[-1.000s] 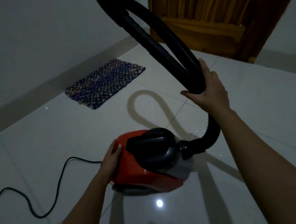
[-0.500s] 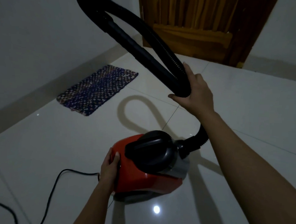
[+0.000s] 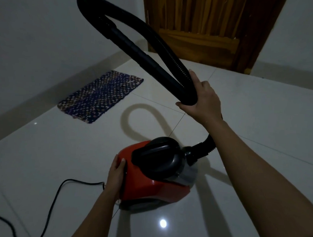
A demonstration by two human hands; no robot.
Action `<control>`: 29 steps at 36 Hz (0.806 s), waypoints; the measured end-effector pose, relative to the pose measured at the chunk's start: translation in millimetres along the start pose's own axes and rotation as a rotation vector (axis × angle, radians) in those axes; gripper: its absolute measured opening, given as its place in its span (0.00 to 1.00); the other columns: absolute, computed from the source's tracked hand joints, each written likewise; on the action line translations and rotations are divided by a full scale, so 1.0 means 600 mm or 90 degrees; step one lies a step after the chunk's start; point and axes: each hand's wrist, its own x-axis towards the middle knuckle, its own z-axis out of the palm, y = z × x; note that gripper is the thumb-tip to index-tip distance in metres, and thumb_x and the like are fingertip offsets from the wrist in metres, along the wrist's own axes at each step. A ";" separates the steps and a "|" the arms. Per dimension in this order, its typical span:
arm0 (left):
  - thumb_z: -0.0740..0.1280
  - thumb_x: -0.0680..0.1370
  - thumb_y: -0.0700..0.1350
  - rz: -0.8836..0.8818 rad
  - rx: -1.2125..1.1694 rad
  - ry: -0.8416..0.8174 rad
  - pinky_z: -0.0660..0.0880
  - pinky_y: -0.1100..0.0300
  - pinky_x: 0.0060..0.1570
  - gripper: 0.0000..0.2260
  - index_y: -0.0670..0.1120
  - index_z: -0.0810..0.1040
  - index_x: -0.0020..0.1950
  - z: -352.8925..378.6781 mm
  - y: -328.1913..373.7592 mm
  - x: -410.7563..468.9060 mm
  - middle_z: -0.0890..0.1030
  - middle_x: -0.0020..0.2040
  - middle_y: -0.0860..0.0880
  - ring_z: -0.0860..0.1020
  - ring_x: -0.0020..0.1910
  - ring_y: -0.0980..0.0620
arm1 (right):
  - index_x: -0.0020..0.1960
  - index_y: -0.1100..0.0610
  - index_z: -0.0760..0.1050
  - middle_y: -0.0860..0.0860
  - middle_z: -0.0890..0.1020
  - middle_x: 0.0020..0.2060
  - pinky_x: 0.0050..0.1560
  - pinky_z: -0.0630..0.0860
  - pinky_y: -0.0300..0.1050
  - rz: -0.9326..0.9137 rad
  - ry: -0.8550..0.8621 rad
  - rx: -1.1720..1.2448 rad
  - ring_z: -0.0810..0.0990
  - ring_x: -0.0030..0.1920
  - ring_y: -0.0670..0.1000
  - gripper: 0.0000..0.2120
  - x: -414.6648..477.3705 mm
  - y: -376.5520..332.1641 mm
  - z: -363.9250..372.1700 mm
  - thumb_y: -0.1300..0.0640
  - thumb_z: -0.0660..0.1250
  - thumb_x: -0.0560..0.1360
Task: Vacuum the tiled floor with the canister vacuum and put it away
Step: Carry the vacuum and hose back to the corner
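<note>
A red canister vacuum [image 3: 148,187] with a black handle on top sits on the white tiled floor [image 3: 258,125]. Its black hose [image 3: 130,41] loops up and back down, doubled over. My right hand [image 3: 201,100] grips the doubled hose and wand together above the canister. My left hand [image 3: 116,175] rests flat against the rear end of the red body, fingers straight. A black power cord [image 3: 55,200] runs from the rear across the floor to the lower left.
A blue woven mat [image 3: 101,97] lies by the left wall. A wooden door [image 3: 205,29] stands at the far end. A lamp's bright reflection [image 3: 163,223] shows on the tiles in front of me.
The view has shifted slightly; the canister and hose sit a little lower and more left in the frame. Both hands keep their places on the hose and the red body.
</note>
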 end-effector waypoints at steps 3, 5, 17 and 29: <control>0.57 0.82 0.47 -0.014 -0.021 0.040 0.67 0.43 0.66 0.23 0.50 0.58 0.76 0.004 0.012 -0.001 0.65 0.74 0.42 0.67 0.70 0.39 | 0.77 0.45 0.52 0.58 0.74 0.52 0.50 0.76 0.54 -0.001 -0.003 0.001 0.76 0.50 0.57 0.47 -0.003 0.001 -0.001 0.43 0.73 0.66; 0.58 0.81 0.46 0.017 -0.011 0.074 0.67 0.46 0.68 0.20 0.48 0.63 0.74 0.008 0.031 -0.003 0.67 0.73 0.42 0.68 0.69 0.41 | 0.77 0.44 0.52 0.58 0.74 0.53 0.50 0.76 0.53 0.003 -0.007 0.002 0.76 0.51 0.57 0.46 -0.004 0.003 -0.002 0.43 0.73 0.66; 0.68 0.76 0.49 0.313 0.405 -0.324 0.68 0.73 0.54 0.20 0.56 0.72 0.68 0.085 0.159 -0.054 0.77 0.64 0.55 0.73 0.61 0.61 | 0.77 0.44 0.52 0.58 0.75 0.52 0.49 0.75 0.52 0.016 -0.012 0.004 0.76 0.50 0.57 0.46 -0.010 0.007 -0.015 0.44 0.73 0.66; 0.64 0.78 0.50 0.444 0.632 -0.316 0.73 0.62 0.58 0.20 0.59 0.68 0.70 0.092 0.161 -0.052 0.76 0.65 0.58 0.74 0.62 0.57 | 0.77 0.44 0.51 0.57 0.74 0.52 0.49 0.75 0.51 0.027 -0.007 0.007 0.75 0.50 0.57 0.46 -0.011 0.025 -0.026 0.44 0.73 0.66</control>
